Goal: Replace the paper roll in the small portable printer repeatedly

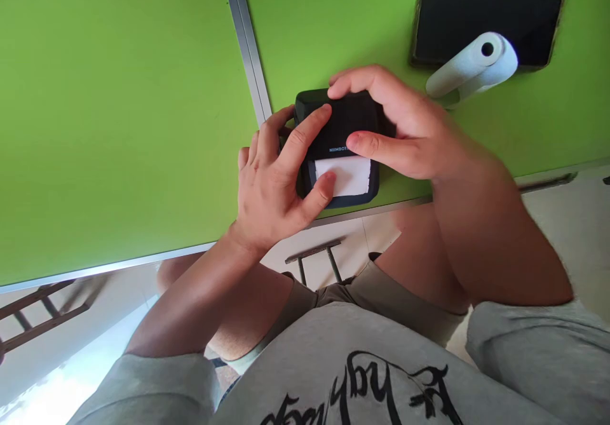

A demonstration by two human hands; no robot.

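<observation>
The left hand grips the printer, thumb over its white paper; the right hand clasps its other side.

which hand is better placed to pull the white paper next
Probably the left hand: its thumb lies over the paper. The right hand has its thumb beyond the paper, on the black printer.

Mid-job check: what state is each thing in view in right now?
Black device: on the green table, both hands touching it; cannot tell if latched.
White paper: showing at the device's near end.
Left hand: on device, thumb on paper.
Right hand: around device's right side.
Phone: face up, screen dark.
Paper roll: apparently on end, partly unwound.
</observation>
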